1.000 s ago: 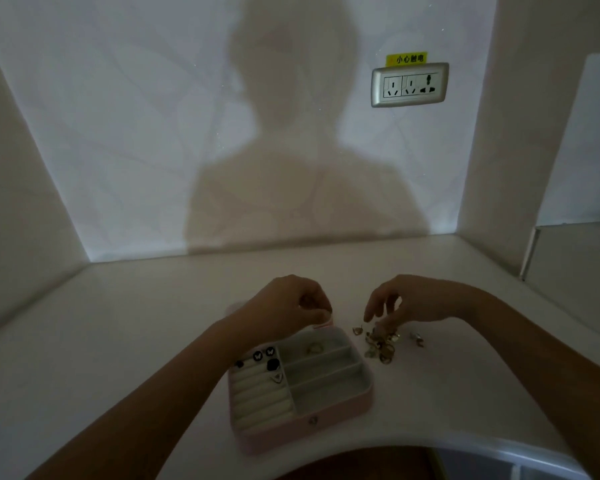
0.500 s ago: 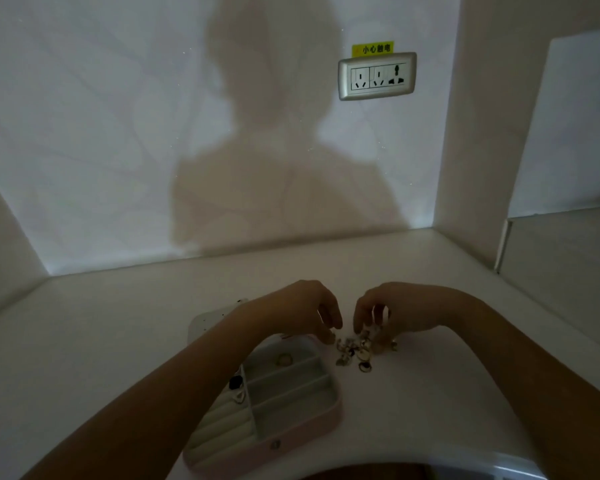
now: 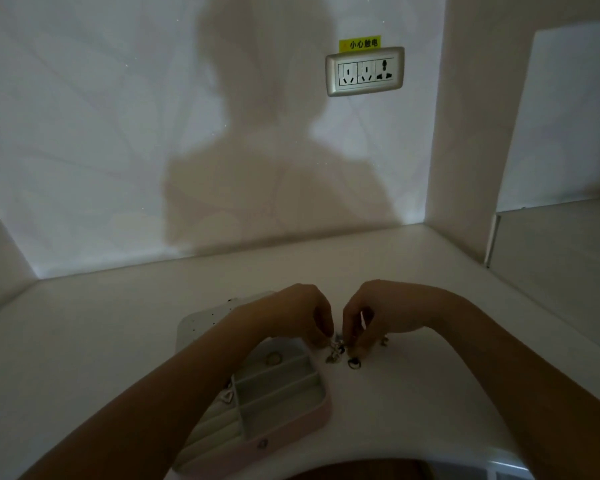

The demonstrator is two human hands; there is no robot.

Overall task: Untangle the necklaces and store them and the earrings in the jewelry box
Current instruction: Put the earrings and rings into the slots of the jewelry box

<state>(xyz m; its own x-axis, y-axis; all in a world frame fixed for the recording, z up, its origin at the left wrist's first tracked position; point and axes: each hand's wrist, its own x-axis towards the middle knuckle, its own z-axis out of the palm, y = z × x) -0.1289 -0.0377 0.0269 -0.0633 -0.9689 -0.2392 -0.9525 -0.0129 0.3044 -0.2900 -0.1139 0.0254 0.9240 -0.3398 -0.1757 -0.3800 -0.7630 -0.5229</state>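
A pink jewelry box (image 3: 291,429) lies open on the white counter, its lid (image 3: 201,320) flat behind it. A ring (image 3: 274,358) rests in the far compartment and small earrings (image 3: 226,396) sit by the ring rolls. Just right of the box lies a tangle of necklaces and small jewelry (image 3: 340,353). My left hand (image 3: 300,315) and my right hand (image 3: 378,315) meet above this tangle, fingertips pinched on it. What exactly each finger holds is hidden in the dim light.
The white counter (image 3: 413,393) ends in a curved front edge near me. A wall socket (image 3: 364,71) with a yellow label sits on the back wall. A side wall and a lower ledge (image 3: 551,244) stand at the right.
My left hand moved right from over the box to the jewelry pile, and both hands closed in on the tangle. The camera view shifted, so the box appears further left and lower.
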